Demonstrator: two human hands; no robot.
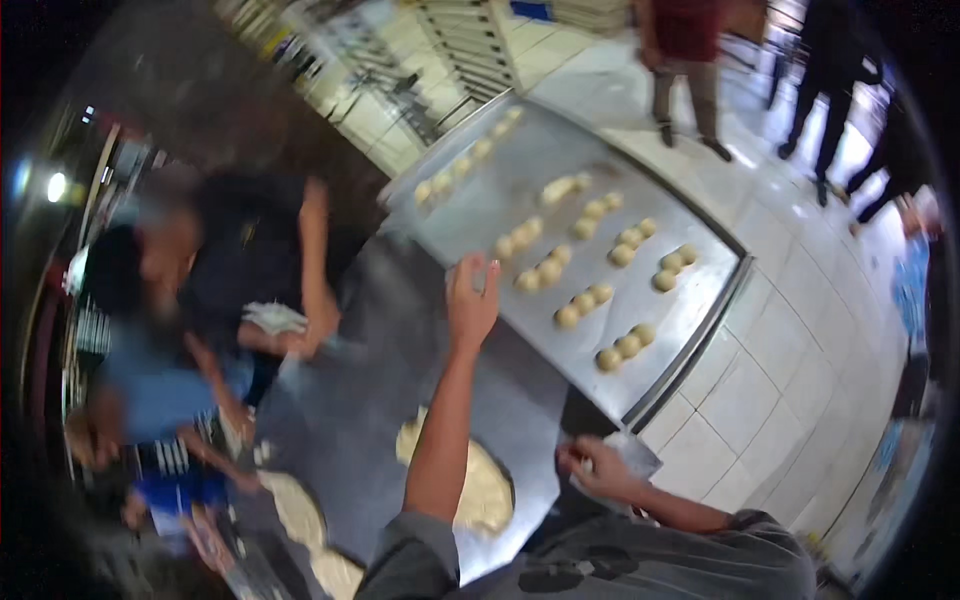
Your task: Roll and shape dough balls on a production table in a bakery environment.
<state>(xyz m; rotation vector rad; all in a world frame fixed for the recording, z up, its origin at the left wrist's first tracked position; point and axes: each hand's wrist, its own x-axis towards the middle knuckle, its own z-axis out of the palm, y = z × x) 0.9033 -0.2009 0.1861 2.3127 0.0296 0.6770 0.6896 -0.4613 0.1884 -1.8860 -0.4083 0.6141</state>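
My left hand [472, 305] reaches forward over the near edge of a large metal tray [590, 370]. Its fingers are curled together; what they hold, if anything, is hidden. Pale dough balls stand on the tray in several short rows, the nearest row of dough balls [628, 347] at its front right. Beneath my left forearm, a flat slab of dough [487, 497] lies on the steel table [370, 400]. My right hand [600, 468] is lower right with bent fingers, beside a flat grey piece [637, 455]. Whether it grips that piece I cannot tell.
At the left, co-workers stand at the table, one in a dark shirt [245, 230]. More dough slabs [297, 508] lie near them. A rack [465, 45] stands beyond the tray. People stand on the tiled floor [760, 400] at the far right.
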